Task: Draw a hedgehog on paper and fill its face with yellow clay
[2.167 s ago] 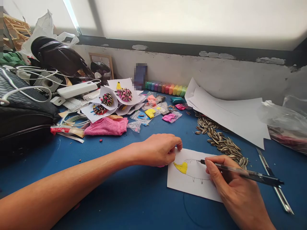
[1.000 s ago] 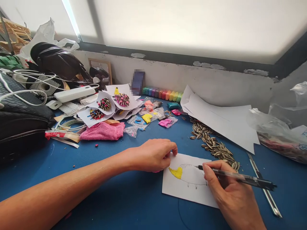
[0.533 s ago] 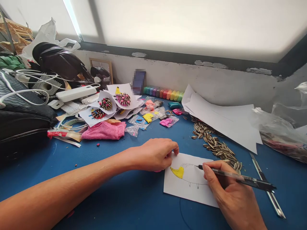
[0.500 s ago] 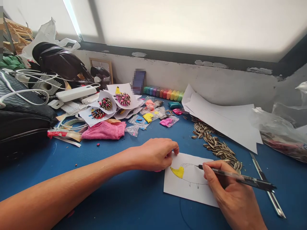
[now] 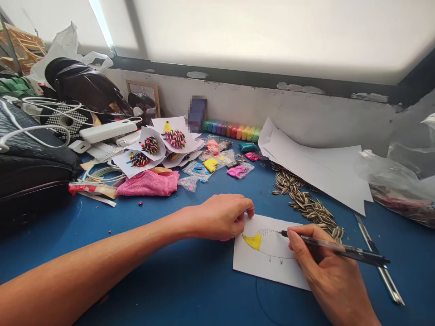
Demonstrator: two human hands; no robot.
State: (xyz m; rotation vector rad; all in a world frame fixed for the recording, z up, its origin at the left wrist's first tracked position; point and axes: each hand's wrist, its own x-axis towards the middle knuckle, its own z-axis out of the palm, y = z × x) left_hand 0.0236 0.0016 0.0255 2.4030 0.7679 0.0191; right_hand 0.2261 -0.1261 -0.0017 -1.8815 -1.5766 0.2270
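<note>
A small sheet of white paper (image 5: pixel 258 267) lies on the blue table, bearing a pen-drawn animal outline with short legs and a yellow clay head (image 5: pixel 252 242). My right hand (image 5: pixel 326 262) grips a black pen (image 5: pixel 340 247), its tip touching the paper along the outline's upper edge, where small strokes show. Curled at the sheet's upper left corner, my left hand (image 5: pixel 227 216) pins it with bent fingers; a bit of pink shows beneath that hand. Behind my right hand lies a pile of striped sunflower seeds (image 5: pixel 311 206).
A utility knife (image 5: pixel 380 262) lies to the right, and larger white sheets (image 5: pixel 316 167) lie behind the seeds. Clay packets (image 5: pixel 238 170), a pink cloth (image 5: pixel 149 183) and seed-covered hedgehog pictures (image 5: pixel 175 136) are farther back. A black bag (image 5: pixel 34 167) and cables crowd the left.
The pen tip has shifted very slightly along the upper outline. My left hand keeps its place at the paper's corner. The whole view has moved a little.
</note>
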